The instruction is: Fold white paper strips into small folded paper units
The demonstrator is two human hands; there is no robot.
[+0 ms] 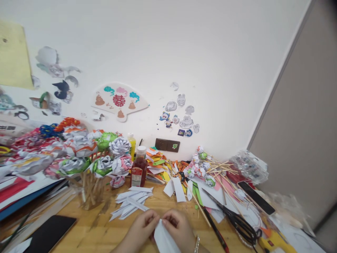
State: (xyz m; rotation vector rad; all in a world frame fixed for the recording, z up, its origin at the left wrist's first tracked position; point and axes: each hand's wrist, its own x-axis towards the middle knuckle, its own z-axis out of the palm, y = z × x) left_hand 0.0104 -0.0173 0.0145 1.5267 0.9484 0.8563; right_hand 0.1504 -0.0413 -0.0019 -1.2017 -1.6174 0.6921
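Note:
Low in the middle of the head view, my left hand (143,226) and my right hand (177,225) meet over a piece of white paper (164,239). Both hands pinch its upper edge between thumb and fingers, and the sheet hangs down out of the frame. Just beyond my hands lies a pile of white paper strips (131,202) on the wooden table (94,232). A wooden stick (201,207) and a dark pen-like rod (217,232) lie to the right of my right hand.
Paper flowers (79,146) stand in a clear container (91,193) at left, beside a red-filled bottle (139,168). Black scissors (234,218), a phone (256,197) and a yellow tool (275,242) lie at right. Another dark flat device (51,233) is at front left.

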